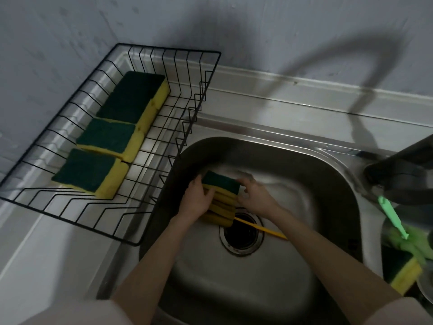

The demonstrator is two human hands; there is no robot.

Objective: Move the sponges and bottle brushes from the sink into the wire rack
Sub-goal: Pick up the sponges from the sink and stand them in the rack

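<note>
A stack of several yellow sponges with green tops [221, 198] stands in the steel sink [293, 266], just behind the drain. My left hand [195, 199] presses on the stack's left side and my right hand [256, 195] on its right side. A thin yellow brush handle [262, 228] lies across the drain [241, 233], its far end hidden under the stack. The black wire rack [187, 127] sits on the counter to the left and holds three green-topped sponges [110, 139] in a row along its left half.
A dark tap [403, 167] stands at the sink's right rim. Below it lie a green-handled brush [393, 216], green cloth-like material and another yellow-green sponge [403, 273]. The wall runs close behind rack and sink. The rack's right half holds nothing.
</note>
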